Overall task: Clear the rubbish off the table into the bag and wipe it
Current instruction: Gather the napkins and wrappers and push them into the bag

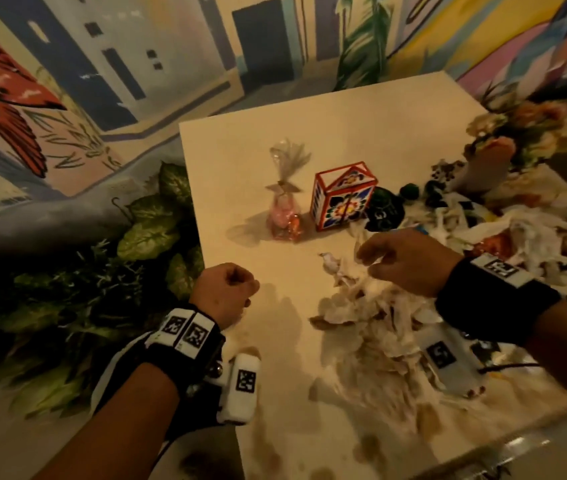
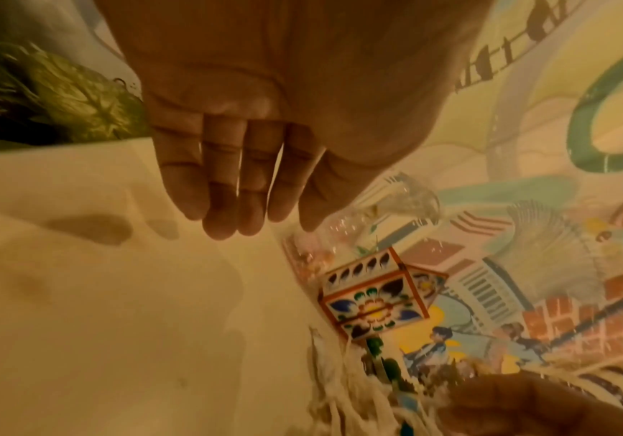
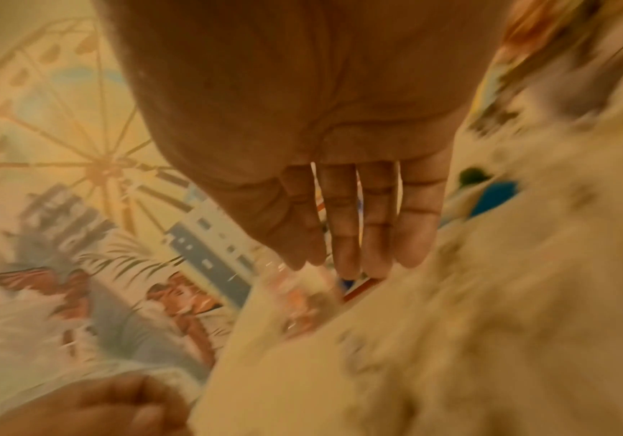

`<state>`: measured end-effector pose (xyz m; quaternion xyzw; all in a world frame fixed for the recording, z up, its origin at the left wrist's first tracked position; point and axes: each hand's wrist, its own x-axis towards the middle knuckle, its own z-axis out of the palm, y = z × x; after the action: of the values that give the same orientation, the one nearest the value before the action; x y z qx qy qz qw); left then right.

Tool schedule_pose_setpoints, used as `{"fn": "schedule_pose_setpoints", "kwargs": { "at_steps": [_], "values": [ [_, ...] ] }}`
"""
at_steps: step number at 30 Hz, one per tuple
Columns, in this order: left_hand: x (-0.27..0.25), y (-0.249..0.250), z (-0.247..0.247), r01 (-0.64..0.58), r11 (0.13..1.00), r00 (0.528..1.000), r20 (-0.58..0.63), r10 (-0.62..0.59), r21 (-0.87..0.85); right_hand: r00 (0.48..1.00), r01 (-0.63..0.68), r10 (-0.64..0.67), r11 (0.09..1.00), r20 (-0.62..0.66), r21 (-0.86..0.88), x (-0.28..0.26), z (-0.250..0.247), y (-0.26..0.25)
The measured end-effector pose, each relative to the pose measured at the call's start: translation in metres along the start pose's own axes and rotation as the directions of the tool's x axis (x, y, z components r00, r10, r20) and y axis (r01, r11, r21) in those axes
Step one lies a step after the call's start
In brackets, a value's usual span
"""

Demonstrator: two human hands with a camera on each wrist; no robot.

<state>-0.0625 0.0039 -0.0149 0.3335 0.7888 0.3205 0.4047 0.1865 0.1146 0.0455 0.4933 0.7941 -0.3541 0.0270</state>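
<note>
Seen from the head camera, the left hand [image 1: 224, 295] sat at the lower centre of the frame, at the left edge of the table [image 1: 344, 126]. There its fingers looked curled under, yet the left wrist view showed the fingers [image 2: 223, 188] fairly straight and together, with nothing in them; the hand held no object. The right hand [image 1: 410, 260] hovered right of centre over the tissue pile [image 1: 375, 327], fingers loosely bent downward, apparently holding nothing. In the right wrist view its fingers [image 3: 347, 224] hung nearly straight above the blurred pale heap.

The rubbish was crumpled, stained tissue lying in the lower right of the head view, running up to more white scraps [image 1: 504, 230] at the right edge. I could not make out a bag for the rubbish. Brown stains [image 1: 368, 445] marked the tabletop at the bottom of the frame.

At the centre stood a painted box [image 1: 341, 199], with a cellophane packet [image 1: 284, 209] just left of it and a dark green object [image 1: 384, 209] touching its right side. Flowers [image 1: 524, 129] stood at the upper right. Leaves [image 1: 157, 230] filled the left middle below the mural [image 1: 67, 64].
</note>
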Motion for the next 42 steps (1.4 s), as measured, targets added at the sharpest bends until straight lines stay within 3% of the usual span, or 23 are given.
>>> {"fn": "schedule_pose_setpoints", "kwargs": {
  "at_steps": [6,9,13,19,24,27,32,38,42],
  "values": [
    [-0.001,0.023,0.044,-0.043,0.987,0.995,0.094,0.029,0.153,0.992,-0.088,0.08,0.993,-0.099,-0.079,-0.012,-0.026,0.045],
    [0.0,0.036,0.063,-0.102,0.961,0.984,0.17,0.06,0.256,0.995,-0.093,0.087,0.982,-0.046,-0.162,-0.018,-0.029,0.05],
    [-0.003,0.052,0.087,-0.229,0.86,0.953,0.283,0.104,0.456,1.0,-0.001,0.01,0.936,0.024,-0.351,-0.019,-0.023,0.054],
    [-0.005,0.054,0.121,-0.325,0.837,0.892,0.438,0.116,0.44,0.983,0.04,0.064,0.845,0.174,-0.534,-0.012,-0.005,0.066],
    [-0.009,0.057,0.144,-0.415,0.727,0.859,0.5,0.114,0.547,0.996,-0.017,0.057,0.892,0.075,-0.451,-0.004,0.003,0.078],
    [-0.013,0.056,0.155,-0.421,0.69,0.878,0.457,0.146,0.589,0.999,-0.037,0.044,0.943,0.013,-0.331,0.0,0.005,0.082],
    [-0.011,0.053,0.157,-0.312,0.79,0.929,0.343,0.137,0.528,0.997,-0.071,0.078,0.95,0.01,-0.305,0.002,0.001,0.093],
    [-0.009,0.05,0.147,-0.311,0.809,0.948,0.228,0.224,0.499,0.993,-0.037,0.012,0.978,-0.121,-0.208,-0.003,-0.015,0.092],
    [-0.005,0.057,0.127,-0.248,0.861,0.968,0.086,0.234,0.444,0.969,0.029,-0.046,0.997,-0.245,-0.072,-0.01,-0.032,0.08]
  ]
}}
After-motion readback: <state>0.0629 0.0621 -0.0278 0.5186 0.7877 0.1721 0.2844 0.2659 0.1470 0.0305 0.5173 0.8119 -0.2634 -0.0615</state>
